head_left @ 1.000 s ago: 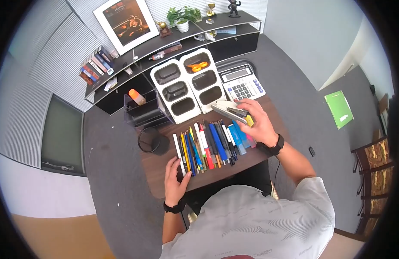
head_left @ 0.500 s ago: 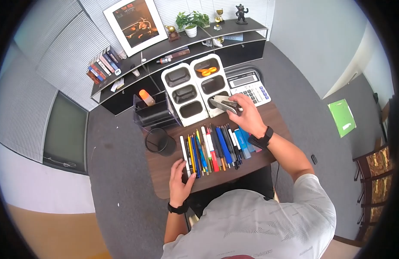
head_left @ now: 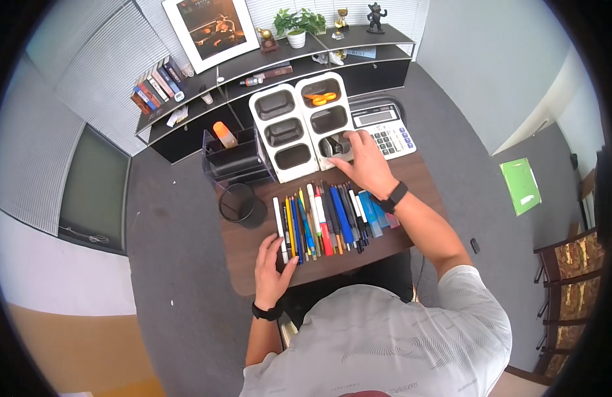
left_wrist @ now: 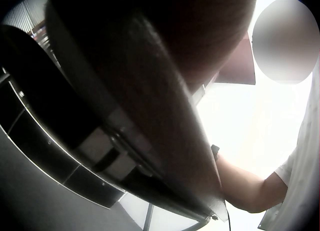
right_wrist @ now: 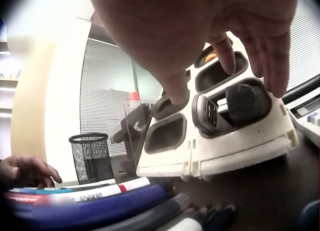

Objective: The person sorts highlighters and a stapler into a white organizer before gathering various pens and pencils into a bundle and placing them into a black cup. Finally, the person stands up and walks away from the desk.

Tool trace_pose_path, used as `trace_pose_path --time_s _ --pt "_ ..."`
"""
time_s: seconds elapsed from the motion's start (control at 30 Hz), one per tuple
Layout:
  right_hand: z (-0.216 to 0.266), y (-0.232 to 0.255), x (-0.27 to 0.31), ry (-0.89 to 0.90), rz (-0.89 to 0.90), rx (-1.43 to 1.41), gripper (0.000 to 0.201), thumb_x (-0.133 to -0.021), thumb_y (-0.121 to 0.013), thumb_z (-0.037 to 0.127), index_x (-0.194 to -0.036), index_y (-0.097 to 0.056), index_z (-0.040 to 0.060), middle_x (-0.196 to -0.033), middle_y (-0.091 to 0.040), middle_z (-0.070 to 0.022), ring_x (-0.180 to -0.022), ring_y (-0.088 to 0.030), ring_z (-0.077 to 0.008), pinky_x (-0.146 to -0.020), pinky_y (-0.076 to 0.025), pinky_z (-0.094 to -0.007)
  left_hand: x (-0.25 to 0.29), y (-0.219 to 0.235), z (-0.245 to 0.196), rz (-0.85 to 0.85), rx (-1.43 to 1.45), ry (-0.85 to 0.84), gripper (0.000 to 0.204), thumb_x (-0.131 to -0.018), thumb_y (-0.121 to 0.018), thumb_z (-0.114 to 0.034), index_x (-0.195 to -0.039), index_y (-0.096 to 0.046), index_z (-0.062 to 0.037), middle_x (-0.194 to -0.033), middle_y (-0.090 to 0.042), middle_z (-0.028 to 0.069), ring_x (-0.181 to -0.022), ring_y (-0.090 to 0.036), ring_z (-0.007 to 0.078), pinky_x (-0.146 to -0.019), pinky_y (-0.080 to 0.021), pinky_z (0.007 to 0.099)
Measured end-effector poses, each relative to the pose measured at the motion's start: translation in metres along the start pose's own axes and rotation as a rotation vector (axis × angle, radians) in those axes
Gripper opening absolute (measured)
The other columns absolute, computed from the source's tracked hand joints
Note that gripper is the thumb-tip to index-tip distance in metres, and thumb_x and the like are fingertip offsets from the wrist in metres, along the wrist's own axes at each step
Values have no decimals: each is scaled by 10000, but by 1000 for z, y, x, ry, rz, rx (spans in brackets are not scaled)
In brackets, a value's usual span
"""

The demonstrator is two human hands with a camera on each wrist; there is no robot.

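A black-and-grey stapler (right_wrist: 210, 113) lies in the near right compartment of the white organizer (head_left: 296, 175). My right hand (head_left: 369, 162) is over that compartment; in the right wrist view its extended fingers (right_wrist: 275, 65) are spread above the stapler, with a gap between them. My left hand (head_left: 271, 274) rests at the left end of a row of pens and markers (head_left: 326, 218), its relaxed fingers beside a white pen (head_left: 279, 228). The left wrist view shows mostly a dark underside, with the left hand's fingers hidden.
Orange-handled scissors (head_left: 320, 98) lie in the organizer's far right compartment. A calculator (head_left: 392, 135) sits to its right. On the left stand a black mesh pen cup (head_left: 243, 206) and a clear desk holder (head_left: 236, 162) with an orange-capped bottle (head_left: 223, 134).
My right hand has carried the stapler from above the pens forward and left into the near right compartment, and its fingers have come off it. The left hand has stayed by the pens.
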State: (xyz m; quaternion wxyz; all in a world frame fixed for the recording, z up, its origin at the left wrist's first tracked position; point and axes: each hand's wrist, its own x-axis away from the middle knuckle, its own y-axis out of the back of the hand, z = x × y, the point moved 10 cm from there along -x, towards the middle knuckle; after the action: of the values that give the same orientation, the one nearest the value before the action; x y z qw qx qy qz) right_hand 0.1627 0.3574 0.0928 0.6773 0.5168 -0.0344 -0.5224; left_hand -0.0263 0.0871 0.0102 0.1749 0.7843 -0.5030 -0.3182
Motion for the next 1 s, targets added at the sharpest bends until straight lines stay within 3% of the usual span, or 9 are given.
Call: trace_pose_path --time_s 0.13,0.33,0.43,0.5,0.63,0.73,1.0 --pt "-21 33 36 -60 45 -18 518 -942 -776 273 -1362 -576 44 -1337 -595 -228 -1237 -584 -432 -1037 -511 -491 1 -2 1 13 21 25 573 -903 -817 -168 -1407 -600 -4 -1477 -555 219 -1321 -590 415 -1086 -498 456" --pt "-49 69 120 -157 266 -35 552 -924 -769 187 -1409 -554 32 -1405 -580 -231 -1317 -554 -431 -1112 -472 -463 -6 -1 -3 96 47 36 592 -904 -820 -184 -1421 -593 -6 -1515 -515 225 -1339 -576 414 -1099 -490 454" --pt "-53 67 153 -91 305 -69 641 -892 -822 255 -1434 -546 51 -1439 -548 -226 -1328 -532 -430 -1128 -446 -497 -14 0 -10 173 27 66 584 -921 -812 -220 -1416 -594 0 -1538 -485 230 -1341 -566 420 -1105 -483 464" --pt "-48 65 164 -46 320 -24 700 -848 -861 282 -1440 -558 64 -1452 -536 -207 -1327 -530 -417 -1128 -441 -495 -22 3 -23 185 -133 -12 583 -925 -810 -235 -1413 -595 1 -1518 -501 235 -1324 -570 428 -1106 -478 467" --pt "-49 59 169 -33 265 59 687 -827 -863 267 -1421 -582 67 -1403 -563 -201 -1298 -539 -409 -1114 -444 -500 -39 2 -55 216 -186 -128 559 -935 -800 -257 -1391 -609 5 -1455 -560 232 -1292 -580 431 -1097 -476 473" --pt "-58 61 171 -47 203 73 623 -835 -832 214 -1390 -597 58 -1364 -582 -196 -1270 -546 -403 -1092 -449 -505 -48 -9 -72 332 -61 -168 522 -939 -793 -255 -1364 -629 0 -1405 -610 217 -1288 -587 430 -1088 -481 477" --pt "-52 68 162 -96 104 191 492 -857 -761 104 -1324 -618 50 -1301 -619 -182 -1189 -578 -398 -1016 -484 -494 -69 -49 -89 564 169 -192 430 -981 -769 -265 -1320 -668 -20 -1208 -720 165 -1070 -710 337 -935 -563 402"
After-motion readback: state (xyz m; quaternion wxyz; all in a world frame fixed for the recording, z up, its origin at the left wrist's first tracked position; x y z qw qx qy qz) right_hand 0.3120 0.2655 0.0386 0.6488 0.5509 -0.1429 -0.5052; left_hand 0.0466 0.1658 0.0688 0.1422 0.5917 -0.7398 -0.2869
